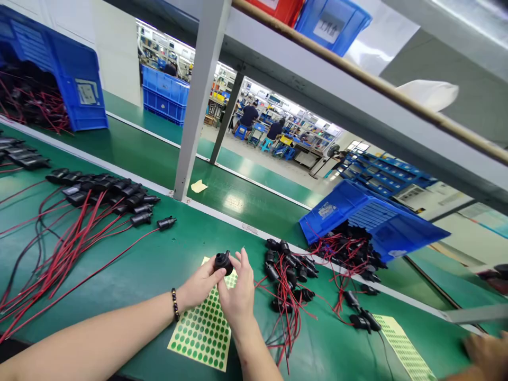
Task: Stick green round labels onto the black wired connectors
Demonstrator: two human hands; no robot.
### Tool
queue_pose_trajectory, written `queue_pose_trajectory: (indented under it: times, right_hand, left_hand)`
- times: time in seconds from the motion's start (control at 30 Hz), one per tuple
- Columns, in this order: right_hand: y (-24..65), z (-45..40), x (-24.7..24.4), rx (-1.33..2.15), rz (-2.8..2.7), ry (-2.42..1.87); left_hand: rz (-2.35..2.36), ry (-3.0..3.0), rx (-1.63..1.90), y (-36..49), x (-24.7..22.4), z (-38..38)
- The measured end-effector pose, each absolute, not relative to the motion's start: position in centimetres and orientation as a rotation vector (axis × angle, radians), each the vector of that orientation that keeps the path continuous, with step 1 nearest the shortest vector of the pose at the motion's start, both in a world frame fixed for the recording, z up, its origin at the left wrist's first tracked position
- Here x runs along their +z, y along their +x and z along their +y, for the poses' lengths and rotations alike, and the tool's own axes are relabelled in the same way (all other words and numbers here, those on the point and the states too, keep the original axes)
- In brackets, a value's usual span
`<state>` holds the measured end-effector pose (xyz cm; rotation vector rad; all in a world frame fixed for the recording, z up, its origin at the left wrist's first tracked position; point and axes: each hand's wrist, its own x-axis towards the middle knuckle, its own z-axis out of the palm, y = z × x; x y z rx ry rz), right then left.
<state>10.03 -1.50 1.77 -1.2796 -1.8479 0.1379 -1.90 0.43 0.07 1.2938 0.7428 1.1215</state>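
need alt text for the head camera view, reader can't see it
A person's left hand has a small black part in its grip, the right hand close beside it, over a sheet of green round stickers on a green table. Piles of black parts with red wires lie on either side, with blue bins beyond.

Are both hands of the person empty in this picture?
No, the left hand holds a round black part, and the right hand is against it.
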Motion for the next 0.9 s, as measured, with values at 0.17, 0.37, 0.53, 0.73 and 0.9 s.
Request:
queue_pose_trajectory:
  times: [0.17,0.37,0.53,0.73,0.9]
  right_hand:
    - [12.5,-1.6,2.7,0.611,-1.547,-1.132]
    - [13.0,-1.5,3.3,1.044,-1.323,-1.008]
    - [12.3,-1.6,3.3,1.133,-1.356,-1.003]
    - [12.6,-1.7,3.6,1.108,-1.454,-1.003]
    - [12.5,-1.9,3.4,0.969,-1.553,-1.075]
  left_hand:
    - [0.706,1.418,1.09,-2.8,0.5,0.4]
    - [0.887,1.779,0.913,-2.7,0.8,-0.1]
    - [0.836,1.833,0.853,-2.6,0.3,0.0]
    - [0.813,1.863,0.836,-2.6,0.4,0.1]
    - [0.811,1.89,0.835,-2.6,0.5,0.2]
